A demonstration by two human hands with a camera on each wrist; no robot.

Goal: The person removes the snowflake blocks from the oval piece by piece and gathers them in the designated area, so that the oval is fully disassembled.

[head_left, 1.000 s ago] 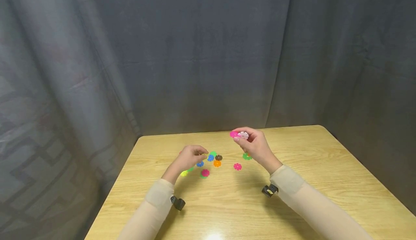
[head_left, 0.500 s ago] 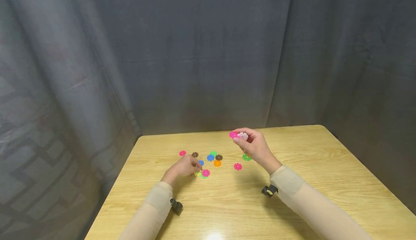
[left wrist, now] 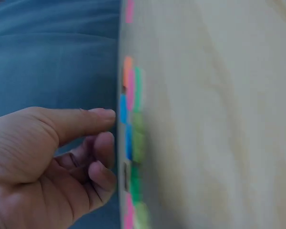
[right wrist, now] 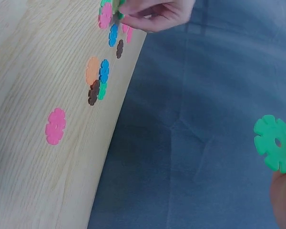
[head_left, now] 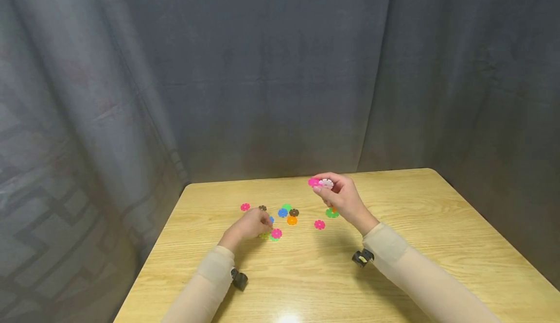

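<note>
Beige long sleeves point(head_left: 210, 269); small black wrist cameras point(head_left: 239, 279) strapped underneath.

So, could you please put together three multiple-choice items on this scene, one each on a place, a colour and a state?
1. Where is the right hand?
A. Raised above the table
B. Flat on the table
C. Under the table

2. What colour is the lone disc lying between the two hands?
A. Black
B. Pink
C. Gold

3. What is the left hand doing?
A. Lifted high, fingers spread
B. Down at the table among the loose discs, fingers curled
C. Gripping the curtain

Answers:
1. A, since it holds joined pink and white discs clear of the wooden table.
2. B, it is bright pink against the wood.
3. B, its fingers meet the yellow-green disc beside the pile.
</note>
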